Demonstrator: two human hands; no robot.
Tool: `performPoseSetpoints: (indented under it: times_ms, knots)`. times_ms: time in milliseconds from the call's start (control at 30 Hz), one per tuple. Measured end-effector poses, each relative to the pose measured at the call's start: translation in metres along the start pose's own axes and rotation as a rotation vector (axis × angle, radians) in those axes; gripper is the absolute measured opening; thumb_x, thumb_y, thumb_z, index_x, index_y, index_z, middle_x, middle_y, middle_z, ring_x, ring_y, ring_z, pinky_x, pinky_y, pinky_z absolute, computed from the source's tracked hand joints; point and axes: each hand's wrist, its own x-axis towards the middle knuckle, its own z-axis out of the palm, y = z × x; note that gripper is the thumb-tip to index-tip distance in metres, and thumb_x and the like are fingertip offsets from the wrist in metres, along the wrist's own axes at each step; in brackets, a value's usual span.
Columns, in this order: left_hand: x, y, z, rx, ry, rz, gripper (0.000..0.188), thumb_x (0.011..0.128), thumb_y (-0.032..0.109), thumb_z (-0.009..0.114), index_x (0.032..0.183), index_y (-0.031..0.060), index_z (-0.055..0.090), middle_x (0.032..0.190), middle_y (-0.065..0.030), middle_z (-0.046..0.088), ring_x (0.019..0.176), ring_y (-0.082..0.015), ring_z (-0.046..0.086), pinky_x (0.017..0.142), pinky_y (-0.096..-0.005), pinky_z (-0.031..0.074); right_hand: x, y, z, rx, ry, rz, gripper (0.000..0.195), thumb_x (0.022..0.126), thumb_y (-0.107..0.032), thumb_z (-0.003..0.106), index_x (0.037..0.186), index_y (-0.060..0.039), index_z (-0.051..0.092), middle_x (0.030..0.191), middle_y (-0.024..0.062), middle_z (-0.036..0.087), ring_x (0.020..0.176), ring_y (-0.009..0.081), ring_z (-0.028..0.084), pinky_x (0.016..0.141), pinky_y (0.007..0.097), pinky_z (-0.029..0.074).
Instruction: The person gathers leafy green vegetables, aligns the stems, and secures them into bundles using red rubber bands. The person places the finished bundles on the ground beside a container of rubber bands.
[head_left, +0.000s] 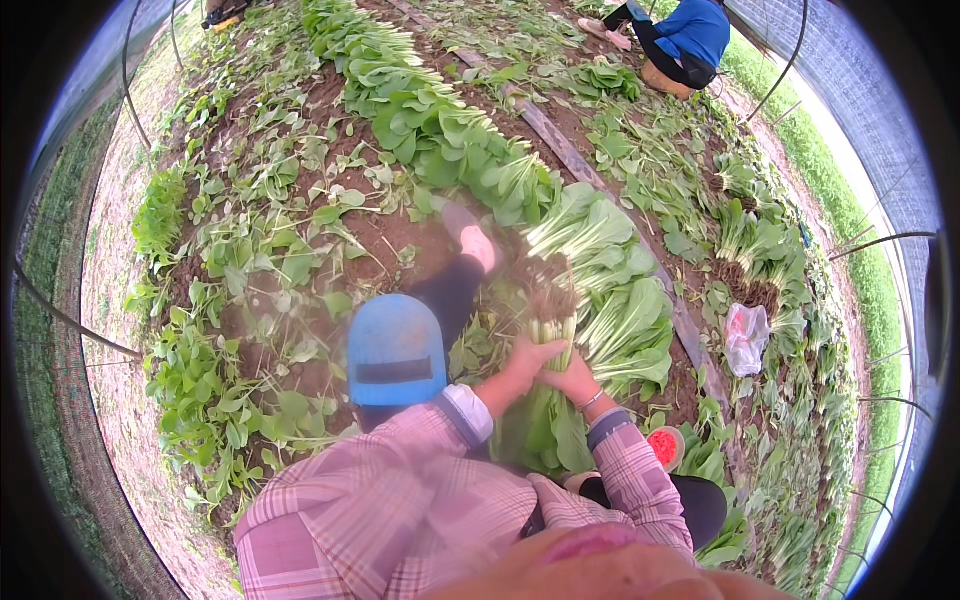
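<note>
Between my knees, my left hand (525, 362) and my right hand (576, 381) are both closed around the pale stems of a bunch of leafy greens (553, 337). Its brown, soil-covered roots (551, 289) point away from me, and its leaves hang towards my lap. Beside the bunch, at its right, lie more uprooted greens (619, 322) with white stems. A long row of bundled greens (450, 135) stretches away from there. Near my right forearm is a small round container (665, 448) holding red pieces.
A blue pad (397, 345) covers my left knee. A long wooden board (555, 139) runs along the soil. A plastic bag (746, 337) lies at the right near rooted greens (754, 255). Another person (686, 41) in blue sits at the upper right. Thin hoops (75, 326) stand at the tunnel's sides.
</note>
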Motion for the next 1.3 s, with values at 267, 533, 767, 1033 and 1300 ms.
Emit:
performPoseSetpoints:
  times_ms: [267, 533, 767, 1033, 1300]
  knots:
    - [0.012, 0.011, -0.020, -0.317, -0.482, -0.210, 0.050, 0.078, 0.017, 0.068, 0.121, -0.0007, 0.051, 0.113, -0.0107, 0.060, 0.101, -0.0199, 0.059, 0.091, -0.0339, 0.045, -0.002, -0.001, -0.011, 0.249, -0.064, 0.170, 0.060, 0.069, -0.008, 0.073, 0.124, -0.0026, 0.049, 0.110, 0.0053, 0.057, 0.099, 0.0151, 0.054, 0.086, 0.0300, 0.045]
    - [0.011, 0.019, -0.010, -0.220, -0.543, -0.197, 0.048, 0.075, 0.016, 0.066, 0.117, -0.0044, 0.055, 0.113, -0.0148, 0.061, 0.100, -0.0232, 0.061, 0.089, -0.0360, 0.047, -0.001, -0.005, -0.029, 0.238, -0.342, 0.261, 0.074, 0.069, -0.016, 0.074, 0.133, -0.0021, 0.040, 0.122, 0.0087, 0.051, 0.112, 0.0196, 0.049, 0.094, 0.0332, 0.041]
    - [0.014, 0.027, -0.015, -0.208, -0.443, -0.256, 0.045, 0.071, 0.013, 0.066, 0.110, -0.0054, 0.056, 0.104, -0.0174, 0.063, 0.093, -0.0254, 0.063, 0.086, -0.0392, 0.050, 0.008, -0.025, -0.025, -0.067, -0.370, 0.362, 0.068, 0.078, -0.028, 0.069, 0.132, 0.0027, 0.040, 0.120, 0.0122, 0.053, 0.109, 0.0178, 0.050, 0.096, 0.0307, 0.040]
    - [0.020, 0.016, -0.024, -0.470, -0.441, -0.314, 0.034, 0.081, 0.009, 0.058, 0.112, -0.0047, 0.054, 0.098, -0.0162, 0.064, 0.090, -0.0253, 0.063, 0.082, -0.0374, 0.051, -0.023, -0.054, -0.042, -0.568, 0.160, 0.009, 0.068, 0.075, -0.030, 0.069, 0.129, 0.0024, 0.043, 0.132, 0.0212, 0.045, 0.122, 0.0312, 0.045, 0.101, 0.0408, 0.034]
    - [0.011, -0.001, -0.030, -0.602, -0.325, -0.364, 0.034, 0.083, 0.011, 0.059, 0.115, 0.0002, 0.056, 0.108, -0.0094, 0.063, 0.101, -0.0198, 0.059, 0.092, -0.0346, 0.045, -0.024, -0.043, 0.008, -1.110, 0.155, -0.449, 0.067, 0.077, -0.023, 0.062, 0.135, 0.0000, 0.039, 0.141, 0.0165, 0.037, 0.133, 0.0380, 0.028, 0.108, 0.0435, 0.023]
